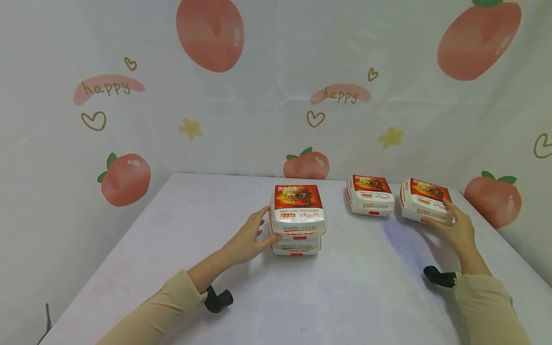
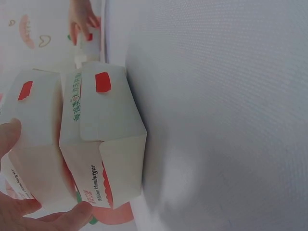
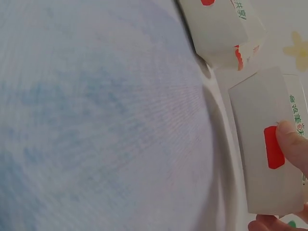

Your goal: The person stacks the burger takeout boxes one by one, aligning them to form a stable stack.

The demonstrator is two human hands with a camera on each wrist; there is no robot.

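Our left grip (image 1: 249,238) pinches the upper burger box (image 1: 298,218), stacked on the lower box (image 1: 297,247) on the bench (image 1: 345,297); our right grip (image 1: 458,230) pinches the far-right box (image 1: 422,203) between thumb and fingers, just beside the fourth box (image 1: 370,197).

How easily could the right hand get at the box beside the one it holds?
Probably yes, after letting go: nothing blocks the neighbouring box, but the right hand grips the rightmost box.

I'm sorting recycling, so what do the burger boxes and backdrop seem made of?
Burger boxes: probably thin card, smooth and slightly glossy, judging by their crisp folds and flaps. Backdrop: likely printed fabric, fairly matte, given its soft creases; plastic sheeting is possible.
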